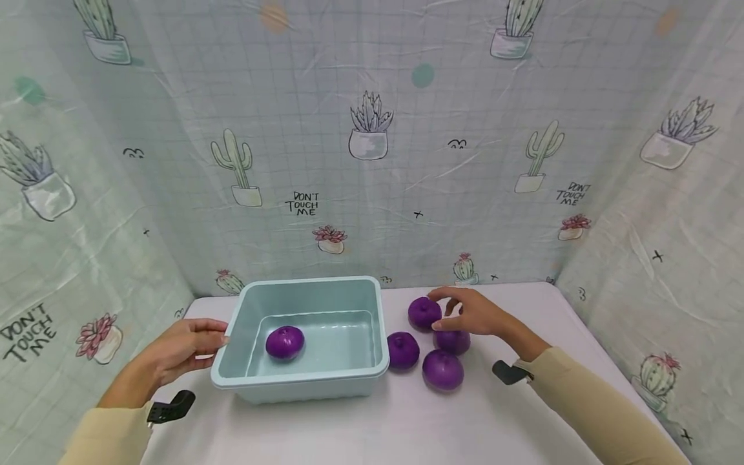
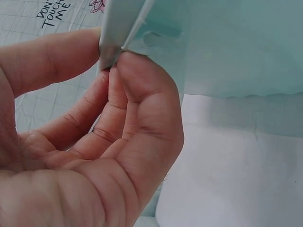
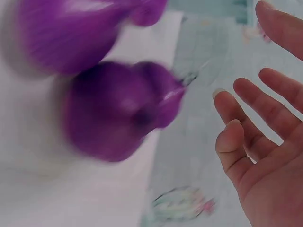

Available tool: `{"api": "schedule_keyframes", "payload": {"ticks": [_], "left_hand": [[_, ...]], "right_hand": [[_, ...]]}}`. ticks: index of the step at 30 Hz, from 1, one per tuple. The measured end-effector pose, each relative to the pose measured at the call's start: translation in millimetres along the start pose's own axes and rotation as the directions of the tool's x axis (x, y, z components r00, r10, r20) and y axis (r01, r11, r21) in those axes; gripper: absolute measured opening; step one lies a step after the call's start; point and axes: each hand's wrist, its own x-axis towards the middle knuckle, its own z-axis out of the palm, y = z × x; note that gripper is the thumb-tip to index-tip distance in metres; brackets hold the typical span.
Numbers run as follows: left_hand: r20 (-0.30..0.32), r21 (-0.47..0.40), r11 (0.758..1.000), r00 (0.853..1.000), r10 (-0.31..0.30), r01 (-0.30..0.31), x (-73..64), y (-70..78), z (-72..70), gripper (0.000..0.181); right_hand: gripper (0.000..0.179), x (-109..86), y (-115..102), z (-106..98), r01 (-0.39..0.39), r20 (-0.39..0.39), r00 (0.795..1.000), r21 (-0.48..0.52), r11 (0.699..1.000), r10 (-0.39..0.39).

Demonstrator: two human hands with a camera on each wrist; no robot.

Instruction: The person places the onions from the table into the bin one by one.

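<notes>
My left hand (image 1: 185, 347) pinches the left rim of a light blue plastic tub (image 1: 302, 376). The left wrist view shows the thumb and fingertips (image 2: 149, 78) at that rim (image 2: 111, 45). Inside the tub, toward its left, lies a glossy purple, round, onion-like thing (image 1: 285, 343). My right hand (image 1: 472, 311) is over a group of similar purple things, its fingers spread and loosely bent. Nearest it are the back one (image 1: 424, 313) and one partly covered by the hand (image 1: 452, 342). In the right wrist view the palm is bare, apart from the blurred purple things (image 3: 106, 116).
Two more purple things, one (image 1: 402, 351) by the tub's right wall and one (image 1: 443, 371) closer to me, lie on the white table (image 1: 407, 426). A cactus-print sheet (image 1: 360, 181) hangs behind and at both sides. A black wrist device (image 1: 171, 407) sits on the left sleeve.
</notes>
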Motion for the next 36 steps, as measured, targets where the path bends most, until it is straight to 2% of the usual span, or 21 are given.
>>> {"api": "schedule_keyframes", "payload": {"ticks": [4,9,15,23,28,36], "left_hand": [[-0.006,0.001,1.000,1.000,0.004,-0.004,-0.6,-0.8,-3.0,0.055],[-0.003,-0.009,1.000,1.000,0.005,-0.005,-2.3,-0.6,-3.2,0.052],[0.008,-0.016,1.000,1.000,0.004,-0.004,-3.1,-1.3,-3.1,0.050],[-0.008,-0.014,1.000,1.000,-0.003,0.003,-2.0,0.8,0.0,0.051],[-0.013,-0.013,1.000,1.000,0.002,-0.002,-2.7,1.7,2.1,0.053],[-0.016,-0.002,1.000,1.000,0.010,-0.010,-2.2,1.1,3.0,0.052]], "right_hand": [[0.063,-18.8,26.6,5.7,-0.031,-0.048,0.998,-0.007,0.999,0.030],[0.066,-33.4,53.5,17.3,-0.084,-0.120,0.989,-0.014,0.996,0.082],[0.078,-39.8,74.4,30.9,-0.134,-0.126,0.983,-0.018,0.991,0.131],[0.085,-35.4,89.0,44.3,-0.111,-0.084,0.991,-0.023,0.994,0.109],[0.089,-32.7,93.6,46.1,-0.115,-0.073,0.991,-0.037,0.993,0.112],[0.091,-28.5,96.6,48.6,-0.115,-0.064,0.991,-0.008,0.993,0.114]]}}
